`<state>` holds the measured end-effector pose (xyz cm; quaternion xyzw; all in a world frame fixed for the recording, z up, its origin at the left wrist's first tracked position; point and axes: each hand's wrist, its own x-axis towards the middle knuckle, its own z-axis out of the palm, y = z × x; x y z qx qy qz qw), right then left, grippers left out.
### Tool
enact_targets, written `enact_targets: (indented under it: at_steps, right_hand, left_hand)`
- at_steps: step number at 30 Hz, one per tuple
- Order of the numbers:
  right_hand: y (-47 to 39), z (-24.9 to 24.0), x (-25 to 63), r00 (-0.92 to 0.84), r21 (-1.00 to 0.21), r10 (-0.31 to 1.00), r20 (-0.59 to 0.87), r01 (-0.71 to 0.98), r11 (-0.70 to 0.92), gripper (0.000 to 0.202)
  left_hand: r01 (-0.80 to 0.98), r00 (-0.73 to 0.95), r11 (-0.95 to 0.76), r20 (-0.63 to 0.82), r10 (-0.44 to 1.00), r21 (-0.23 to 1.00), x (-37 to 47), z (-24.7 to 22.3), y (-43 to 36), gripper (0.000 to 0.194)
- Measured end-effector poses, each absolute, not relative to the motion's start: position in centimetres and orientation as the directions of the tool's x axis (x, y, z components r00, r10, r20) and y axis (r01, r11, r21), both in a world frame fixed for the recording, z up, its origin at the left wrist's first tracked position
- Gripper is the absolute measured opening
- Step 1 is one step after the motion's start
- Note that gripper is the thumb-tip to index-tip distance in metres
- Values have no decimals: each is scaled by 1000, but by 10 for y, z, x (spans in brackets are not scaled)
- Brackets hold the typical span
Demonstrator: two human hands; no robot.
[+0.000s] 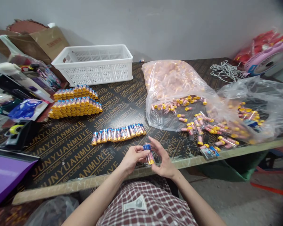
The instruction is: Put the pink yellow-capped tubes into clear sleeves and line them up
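Note:
Close to the table's front edge, my left hand (134, 158) pinches a small clear tube (150, 158) with a blue top and a yellow bottom. My right hand (163, 160) is at the tube's right side, its fingers spread and curved around it. Just beyond my hands, a row of blue-and-yellow tubes (118, 134) lies side by side on the dark printed table (85, 157). More such tubes form stacked rows (76, 107) at the left. Loose tubes with yellow ends (199, 128) lie to the right, and a small pile of printed labels (209, 153) sits at the front edge.
A white basket (96, 70) stands behind the stacks. A large plastic bag (176, 81) full of tubes spills open; another clear bag (271, 103) lies right of it. Cable (226, 71) and a pink fan (269, 59) are back right. A purple tray (9, 175) is front left.

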<state>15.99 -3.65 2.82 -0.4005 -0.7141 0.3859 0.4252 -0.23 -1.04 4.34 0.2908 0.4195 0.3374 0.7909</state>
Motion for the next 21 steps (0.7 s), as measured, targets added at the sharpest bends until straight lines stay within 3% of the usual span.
enact_targets:
  at_steps: [17,21]
  right_hand:
    - [-38,29,154,-299,-914,896,328,141,381,79]
    - [-33,32,156,-300,-915,901,314,158,371,84]
  left_hand:
    - [-300,386,607,-488,783,736,1,46,-15,36]
    - [-235,209,474,-432,877,849,-24,50,2,36]
